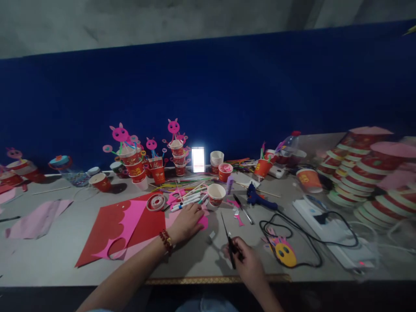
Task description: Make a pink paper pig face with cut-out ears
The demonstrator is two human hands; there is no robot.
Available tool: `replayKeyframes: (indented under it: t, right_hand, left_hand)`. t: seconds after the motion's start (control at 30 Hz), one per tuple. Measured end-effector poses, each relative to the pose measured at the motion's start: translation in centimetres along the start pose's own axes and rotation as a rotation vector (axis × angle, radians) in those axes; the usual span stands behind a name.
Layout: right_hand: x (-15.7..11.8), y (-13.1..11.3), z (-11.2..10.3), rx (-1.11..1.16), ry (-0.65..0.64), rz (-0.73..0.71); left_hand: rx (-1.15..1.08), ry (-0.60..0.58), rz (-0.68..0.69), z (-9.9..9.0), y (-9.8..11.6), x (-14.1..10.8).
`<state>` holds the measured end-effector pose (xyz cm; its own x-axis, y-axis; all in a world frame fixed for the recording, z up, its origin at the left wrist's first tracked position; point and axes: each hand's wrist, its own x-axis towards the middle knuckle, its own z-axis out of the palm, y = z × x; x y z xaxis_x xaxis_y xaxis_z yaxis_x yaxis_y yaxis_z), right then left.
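Note:
My left hand (186, 224) lies palm down with its fingers stretched out over pink paper pieces (203, 220), touching or just above several white markers (186, 202). What is under its palm is hidden. In my right hand (247, 260), near the front edge of the table, is a pair of scissors (226, 227) with dark handles, its blades pointing away from me. Left of my left hand are red paper sheets (94, 232) and a cut bright pink sheet (131, 221). A paper cup (216, 194) stands just beyond my fingers.
A blue hot glue gun (260, 198) and its looping black cord lie right, near a white power strip (328, 236) and a yellow paper face (285, 253). Stacked cups (354, 173) fill the far right. Decorated cup figures (133, 162) and a lit phone screen (198, 159) stand behind.

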<state>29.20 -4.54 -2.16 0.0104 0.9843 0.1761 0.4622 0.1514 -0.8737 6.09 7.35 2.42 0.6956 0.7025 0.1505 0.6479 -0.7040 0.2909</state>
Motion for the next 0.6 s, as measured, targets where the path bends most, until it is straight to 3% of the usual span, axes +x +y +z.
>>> replayKeyframes:
  t: [0.23,0.4,0.47,0.6]
  right_hand:
    - [0.0,0.1,0.1,0.044,0.043,0.05]
    - [-0.3,0.9,0.3,0.114,0.036,0.088]
    - [-0.4,1.4,0.4,0.162,0.033,0.101]
    - [-0.1,1.6,0.4,0.257,0.023,0.141]
  left_hand:
    - [-0.088,0.01,-0.09,1.2,-0.7,0.3]
    - [-0.214,0.027,-0.126,1.2,0.1,-0.5]
    - [-0.391,0.042,-0.144,1.0,0.7,-0.7]
    - [-1.051,0.146,-0.21,0.3,1.5,-0.6]
